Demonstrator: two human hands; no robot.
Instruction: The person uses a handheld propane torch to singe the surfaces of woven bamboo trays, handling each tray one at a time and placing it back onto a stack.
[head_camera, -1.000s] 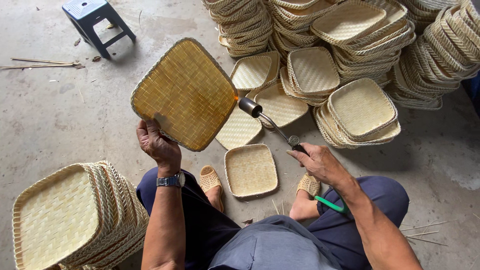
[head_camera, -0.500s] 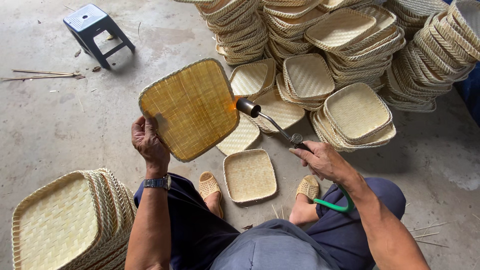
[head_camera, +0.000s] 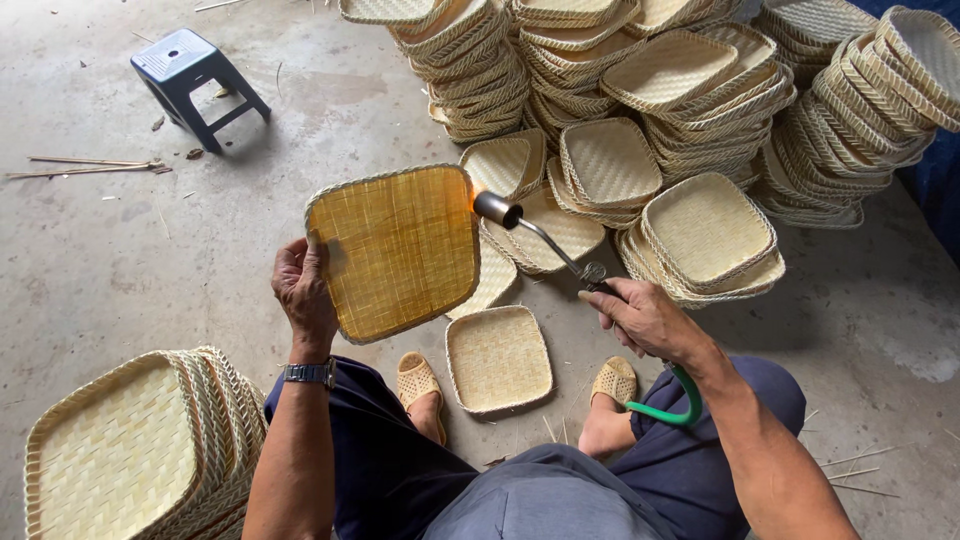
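My left hand (head_camera: 305, 292) grips the left edge of a square woven bamboo tray (head_camera: 400, 245), held up on edge with its golden underside toward me. My right hand (head_camera: 645, 318) holds the handle of a gas torch (head_camera: 540, 240) fed by a green hose (head_camera: 672, 405). The torch's metal nozzle sits at the tray's upper right corner, where a small flame touches the rim. A wristwatch (head_camera: 308, 373) is on my left wrist. Another pale tray (head_camera: 498, 358) lies flat on the floor between my sandalled feet.
A stack of woven trays (head_camera: 130, 450) leans at my lower left. Many tall piles of trays (head_camera: 700, 90) fill the floor ahead and to the right. A small dark plastic stool (head_camera: 195, 80) stands at the upper left on the concrete floor, with bamboo sticks (head_camera: 90, 167) nearby.
The held tray has turned to face me more squarely and shifted right. The torch nozzle stays at its upper right edge, with flame now visible on the rim.
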